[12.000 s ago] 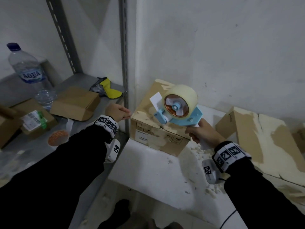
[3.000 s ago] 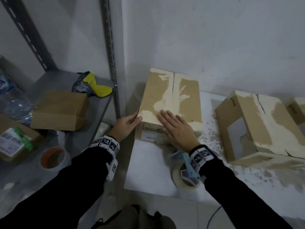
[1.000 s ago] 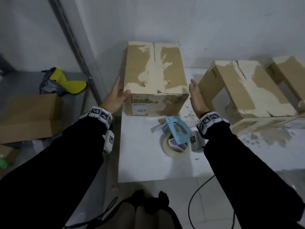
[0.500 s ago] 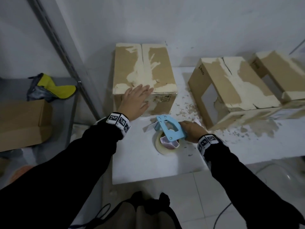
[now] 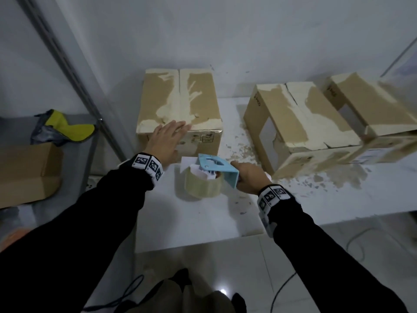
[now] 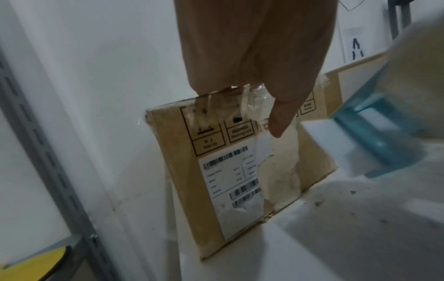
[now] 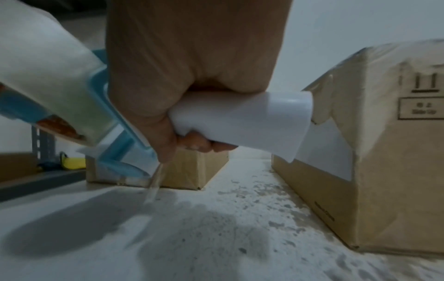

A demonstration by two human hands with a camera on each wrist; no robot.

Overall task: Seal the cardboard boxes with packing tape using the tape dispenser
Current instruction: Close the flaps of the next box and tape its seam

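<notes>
Left hand (image 5: 168, 141) fingers spread flat on the near top edge of the cardboard box (image 5: 180, 102), right hand (image 5: 249, 178) fingers wrapped round the tape dispenser (image 5: 208, 175) handle just beside; best start tape on the front face, then follow the seam.

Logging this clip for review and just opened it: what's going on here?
A person is taping cardboard boxes on a white surface. The left hand rests flat on the front edge of the left box. The right hand grips the white handle of the blue tape dispenser, just in front of that box. Two more boxes sit to the right.
</notes>
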